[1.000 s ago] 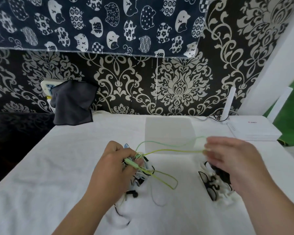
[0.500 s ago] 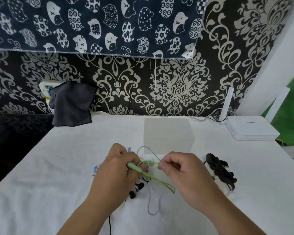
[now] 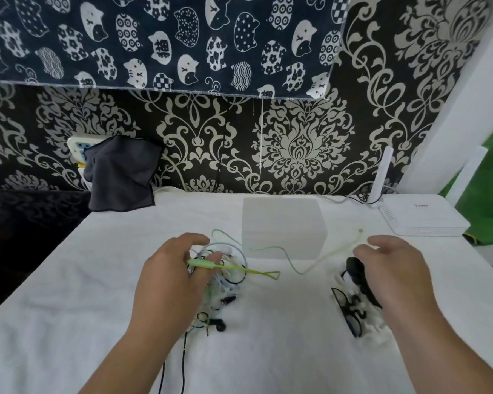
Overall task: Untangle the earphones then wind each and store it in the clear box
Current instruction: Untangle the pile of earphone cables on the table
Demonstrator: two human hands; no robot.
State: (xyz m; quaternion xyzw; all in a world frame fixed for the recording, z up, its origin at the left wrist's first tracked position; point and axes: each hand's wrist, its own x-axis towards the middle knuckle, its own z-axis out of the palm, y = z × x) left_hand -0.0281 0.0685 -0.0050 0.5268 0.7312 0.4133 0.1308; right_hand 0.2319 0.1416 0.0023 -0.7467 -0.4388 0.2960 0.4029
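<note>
Pinching the green plug (image 3: pixel 202 263) between thumb and fingers, our left hand (image 3: pixel 165 280) sits over the tangle of earphones (image 3: pixel 228 282). The green cord (image 3: pixel 302 273) runs past our loosely curled right hand (image 3: pixel 390 268); with the blur we cannot tell whether it grips. Beyond stands the clear box (image 3: pixel 282 226).

Reaches both bare arms in from the bottom edge, one on each side. Holds the left hand (image 3: pixel 170 277) with its back up and its fingers curled. Pinches a green earphone plug (image 3: pixel 201 263) between those fingers, with the plug's tip pointing left. Holds the right hand (image 3: pixel 393 270) well apart from the left one, back up too. Lets the right fingers (image 3: pixel 377 242) hang loosely bent and a bit spread, with nothing plainly gripped. Looks blurry at those fingertips.
</note>
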